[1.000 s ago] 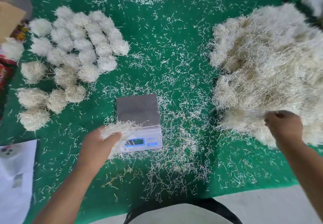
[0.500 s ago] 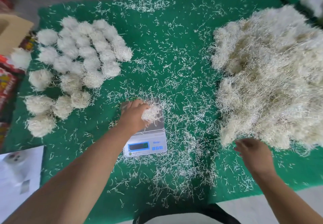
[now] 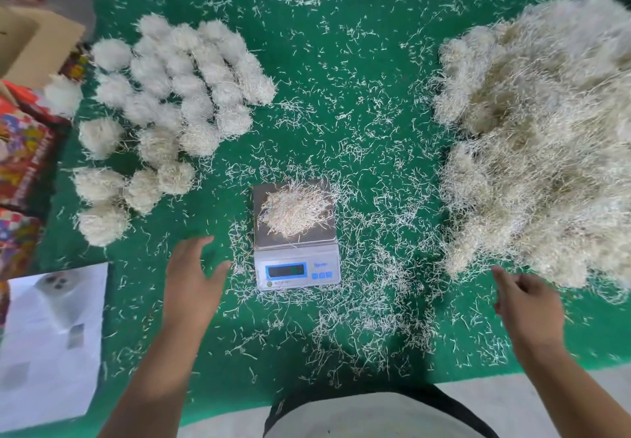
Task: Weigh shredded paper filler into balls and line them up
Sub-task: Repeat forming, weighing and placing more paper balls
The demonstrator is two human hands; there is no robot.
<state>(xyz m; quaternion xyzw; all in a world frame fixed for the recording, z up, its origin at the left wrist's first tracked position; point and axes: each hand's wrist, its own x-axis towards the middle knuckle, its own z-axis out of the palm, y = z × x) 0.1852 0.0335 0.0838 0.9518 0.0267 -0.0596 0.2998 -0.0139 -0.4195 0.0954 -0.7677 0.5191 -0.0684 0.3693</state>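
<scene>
A small digital scale (image 3: 296, 268) stands in the middle of the green mat (image 3: 358, 103), with a loose clump of shredded paper (image 3: 293, 210) lying on its steel platform. My left hand (image 3: 193, 282) hovers open just left of the scale, holding nothing. My right hand (image 3: 527, 304) is open near the front edge of the big heap of shredded paper (image 3: 546, 137) on the right, empty. Several finished paper balls (image 3: 177, 96) sit in rows at the back left.
Loose paper shreds are scattered all over the mat. A cardboard box (image 3: 27, 45) and colourful packages (image 3: 20, 150) stand off the mat's left edge. A white printed sheet (image 3: 51, 342) lies at the front left.
My left hand carried a clump to the scale, let it go on the platform and drew back to the left. My right hand left the heap and moved toward me.
</scene>
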